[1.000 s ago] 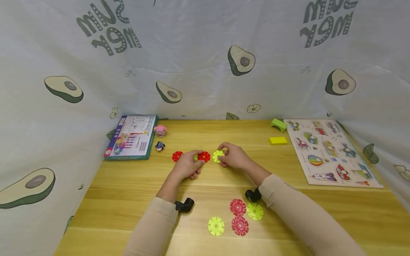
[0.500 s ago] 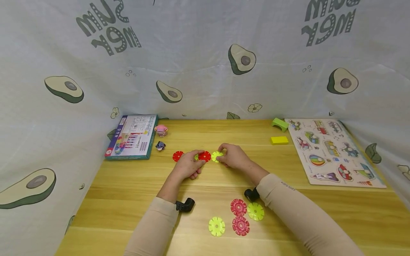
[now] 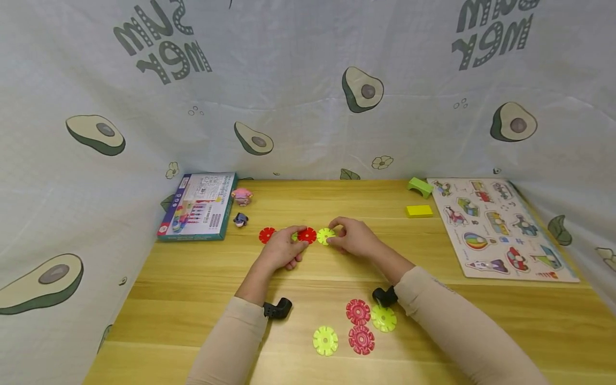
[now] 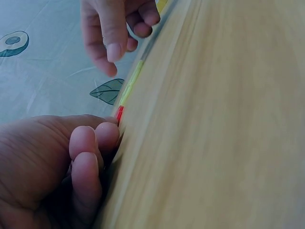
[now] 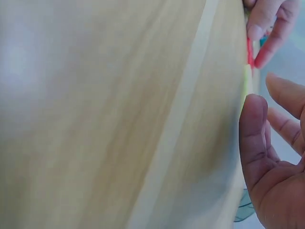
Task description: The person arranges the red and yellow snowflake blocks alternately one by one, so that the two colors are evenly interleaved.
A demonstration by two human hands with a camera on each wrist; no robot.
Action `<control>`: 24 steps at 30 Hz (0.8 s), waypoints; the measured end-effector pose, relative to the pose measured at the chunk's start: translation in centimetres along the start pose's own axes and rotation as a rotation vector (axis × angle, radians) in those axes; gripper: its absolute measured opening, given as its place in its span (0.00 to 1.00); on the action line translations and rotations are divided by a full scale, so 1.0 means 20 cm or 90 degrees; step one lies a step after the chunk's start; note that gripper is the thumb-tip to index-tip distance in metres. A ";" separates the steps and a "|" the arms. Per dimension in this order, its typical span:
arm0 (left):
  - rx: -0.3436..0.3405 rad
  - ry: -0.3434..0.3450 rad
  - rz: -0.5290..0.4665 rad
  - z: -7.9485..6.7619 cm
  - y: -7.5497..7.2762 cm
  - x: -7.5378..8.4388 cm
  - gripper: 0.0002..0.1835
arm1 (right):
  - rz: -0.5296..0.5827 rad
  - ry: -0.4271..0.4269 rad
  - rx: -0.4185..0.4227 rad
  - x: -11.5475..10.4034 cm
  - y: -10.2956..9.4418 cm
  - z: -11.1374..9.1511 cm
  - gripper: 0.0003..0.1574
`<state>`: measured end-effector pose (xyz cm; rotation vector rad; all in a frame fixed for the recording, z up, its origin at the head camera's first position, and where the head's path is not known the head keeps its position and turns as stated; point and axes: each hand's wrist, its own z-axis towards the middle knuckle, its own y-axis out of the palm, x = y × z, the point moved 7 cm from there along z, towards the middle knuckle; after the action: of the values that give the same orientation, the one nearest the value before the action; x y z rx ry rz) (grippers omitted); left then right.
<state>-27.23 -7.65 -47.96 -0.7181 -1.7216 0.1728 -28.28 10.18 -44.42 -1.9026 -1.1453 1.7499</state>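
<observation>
A row of notched plastic building discs lies across the middle of the wooden table in the head view. My left hand (image 3: pixel 281 248) holds a red disc (image 3: pixel 308 235) by its edges between thumb and forefinger. A yellow-green disc (image 3: pixel 325 236) lies flat at the red disc's right side, edge to edge. Around that disc's right side, my right hand (image 3: pixel 356 238) has thumb and forefinger parted; in the left wrist view this hand (image 4: pixel 112 28) is raised off the disc. Another red disc (image 3: pixel 267 235) shows left of my left hand, which mostly hides a yellow-green disc (image 3: pixel 294 236).
Nearer me lie two pinkish-red discs (image 3: pixel 357 312) and two yellow-green discs (image 3: pixel 325 340). A boxed set (image 3: pixel 197 206), a pink figurine (image 3: pixel 242 196) and a dark figurine (image 3: pixel 240 219) stand left. Right are a green arch block (image 3: pixel 420 187), a yellow block (image 3: pixel 419 211) and a puzzle board (image 3: pixel 500 230).
My right hand has brought the yellow-green disc left against the red disc, then let it go and drawn slightly right. The left hand keeps its place on the red disc.
</observation>
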 end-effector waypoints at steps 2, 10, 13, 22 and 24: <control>-0.002 0.007 0.004 0.00 0.00 0.01 0.27 | 0.004 -0.004 -0.005 -0.01 -0.01 -0.05 0.23; -0.018 0.041 0.021 -0.01 0.04 0.06 0.26 | 0.012 -0.048 -0.055 -0.01 -0.01 -0.28 0.23; -0.030 0.063 0.014 0.00 0.08 0.10 0.26 | -0.006 -0.076 -0.076 -0.01 0.00 -0.38 0.23; -0.055 0.077 -0.023 0.03 0.18 0.17 0.29 | -0.053 -0.122 -0.184 0.05 0.08 -0.60 0.24; -0.051 0.066 -0.022 0.04 0.19 0.16 0.29 | -0.071 -0.123 -0.196 0.06 0.09 -0.63 0.25</control>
<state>-26.90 -2.69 -47.32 -0.7427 -1.6477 0.0428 -15.82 13.44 -44.00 -1.8167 -1.6416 1.8128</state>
